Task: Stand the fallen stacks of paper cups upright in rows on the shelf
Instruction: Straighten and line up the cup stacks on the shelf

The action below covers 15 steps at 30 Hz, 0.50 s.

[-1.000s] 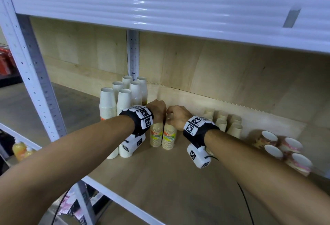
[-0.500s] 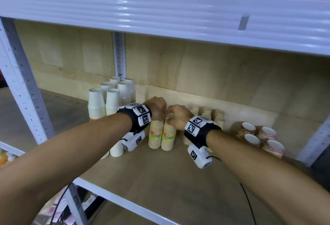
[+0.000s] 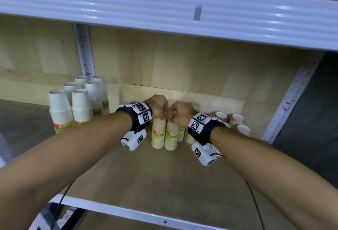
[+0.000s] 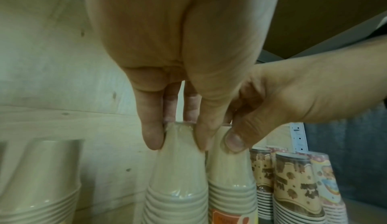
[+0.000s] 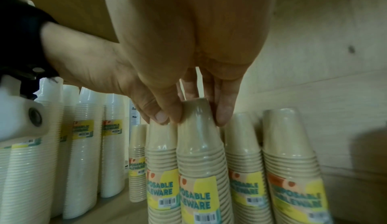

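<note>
Beige stacks upright at frame centre, both hands pinching the tops.
Left hand [image 3: 159, 106] fingertips grip left beige stack [image 3: 158, 134]; right hand [image 3: 180, 113] grips right beige stack [image 3: 171, 137]. Grips and stacks unchanged over the last second, only the view shifted. Patterned stacks [image 3: 236, 122] right of centre lie fallen on the shelf [image 3: 146, 184].
</note>
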Each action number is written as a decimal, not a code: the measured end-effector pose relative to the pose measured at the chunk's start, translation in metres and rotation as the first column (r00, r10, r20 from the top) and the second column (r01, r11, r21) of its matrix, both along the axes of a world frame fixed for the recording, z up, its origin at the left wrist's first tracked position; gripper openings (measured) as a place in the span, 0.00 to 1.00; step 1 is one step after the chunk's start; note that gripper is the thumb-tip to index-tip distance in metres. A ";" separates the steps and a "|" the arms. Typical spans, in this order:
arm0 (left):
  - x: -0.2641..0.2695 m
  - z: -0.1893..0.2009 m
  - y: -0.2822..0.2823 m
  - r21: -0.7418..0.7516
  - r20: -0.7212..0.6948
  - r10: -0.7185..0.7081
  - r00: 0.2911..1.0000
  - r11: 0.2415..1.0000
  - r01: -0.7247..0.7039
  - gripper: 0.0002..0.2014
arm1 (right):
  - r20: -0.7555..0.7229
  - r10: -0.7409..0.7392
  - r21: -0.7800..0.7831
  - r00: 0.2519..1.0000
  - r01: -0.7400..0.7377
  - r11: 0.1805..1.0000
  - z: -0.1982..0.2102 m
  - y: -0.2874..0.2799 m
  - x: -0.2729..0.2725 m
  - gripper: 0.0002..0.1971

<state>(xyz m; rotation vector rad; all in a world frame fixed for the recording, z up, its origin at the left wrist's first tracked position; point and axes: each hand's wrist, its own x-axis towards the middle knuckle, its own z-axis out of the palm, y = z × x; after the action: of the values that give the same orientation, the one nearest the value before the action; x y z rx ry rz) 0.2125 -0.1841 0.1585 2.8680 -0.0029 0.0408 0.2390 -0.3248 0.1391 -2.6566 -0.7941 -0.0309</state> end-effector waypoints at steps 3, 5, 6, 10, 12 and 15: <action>0.006 -0.004 -0.009 -0.011 0.000 -0.012 1.000 1.000 0.012 0.17 | -0.009 -0.032 -0.008 0.999 0.032 0.999 -0.002 -0.011 0.003 0.10; 0.011 -0.007 -0.014 -0.036 -0.004 -0.019 1.000 0.999 0.019 0.16 | -0.012 -0.042 -0.018 0.999 0.042 0.999 -0.004 -0.014 0.007 0.07; 0.013 -0.008 -0.015 -0.048 -0.006 -0.022 1.000 0.999 0.022 0.15 | -0.014 -0.053 -0.029 0.999 0.052 0.998 -0.006 -0.015 0.010 0.06; 0.018 -0.013 -0.018 -0.064 -0.004 -0.036 0.999 0.997 0.035 0.13 | -0.023 -0.060 -0.056 0.998 0.059 0.997 -0.015 -0.015 0.024 0.01; 0.021 -0.016 -0.018 -0.075 -0.002 -0.036 0.999 0.997 0.036 0.13 | -0.016 -0.068 -0.058 0.998 0.067 0.996 -0.020 -0.015 0.031 0.04; 0.025 -0.019 -0.019 -0.090 -0.009 -0.036 0.999 0.995 0.035 0.13 | -0.016 -0.072 -0.064 0.997 0.071 0.995 -0.023 -0.016 0.035 0.03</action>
<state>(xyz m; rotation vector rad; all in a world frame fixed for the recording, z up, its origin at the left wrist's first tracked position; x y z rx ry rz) 0.2372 -0.2029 0.1392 2.7776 -0.0488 0.0189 0.2736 -0.3408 0.1159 -2.7406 -0.7046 -0.0002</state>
